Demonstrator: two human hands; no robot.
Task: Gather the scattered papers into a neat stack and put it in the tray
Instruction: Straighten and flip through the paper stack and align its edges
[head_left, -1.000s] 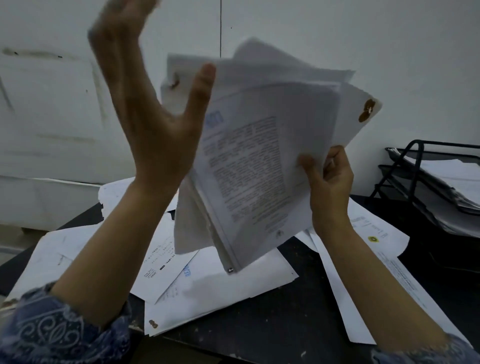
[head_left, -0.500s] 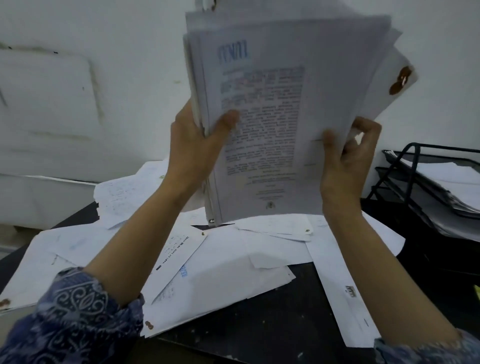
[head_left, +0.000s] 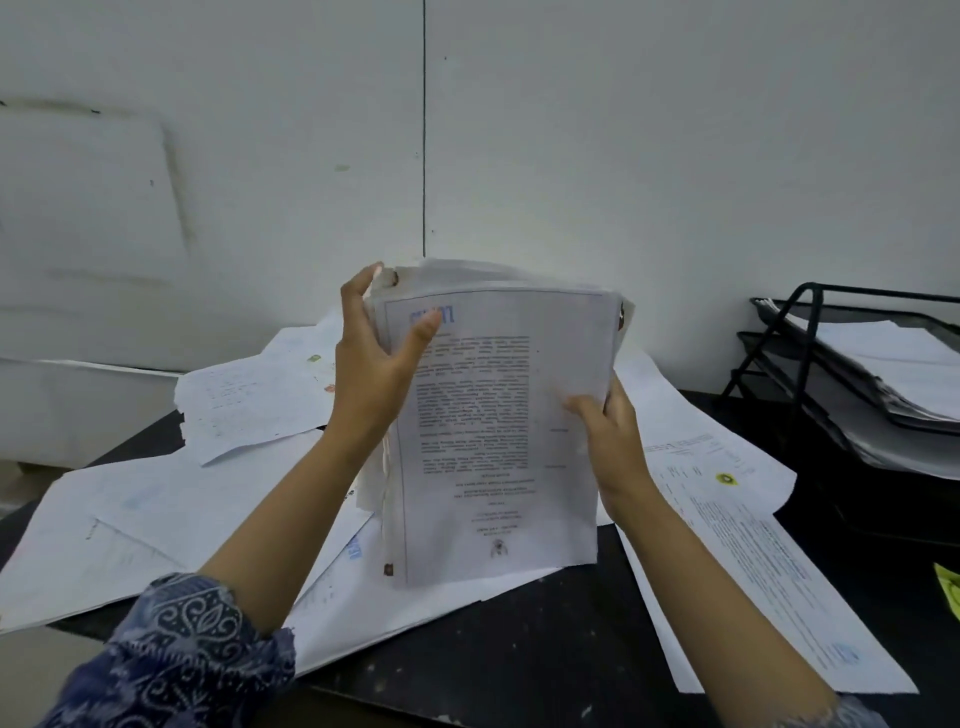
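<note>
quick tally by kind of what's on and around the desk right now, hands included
Hands: 2, left hand and right hand, both gripping the held stack
Held stack: 1
Black wire tray rack: 1, already holding papers
Yellow note: 1, at the right edge
Loose sheets on the desk: several, overlapping, exact count unclear
Total, without loose sheets: 5

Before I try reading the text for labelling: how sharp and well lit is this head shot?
Head view: dim, flat light with no glare; the stack in the left hand and right hand shows smeared, unreadable print, upside down to the camera; its top edge is motion-blurred; wide-angle bending curves the tray and table edges.
</note>
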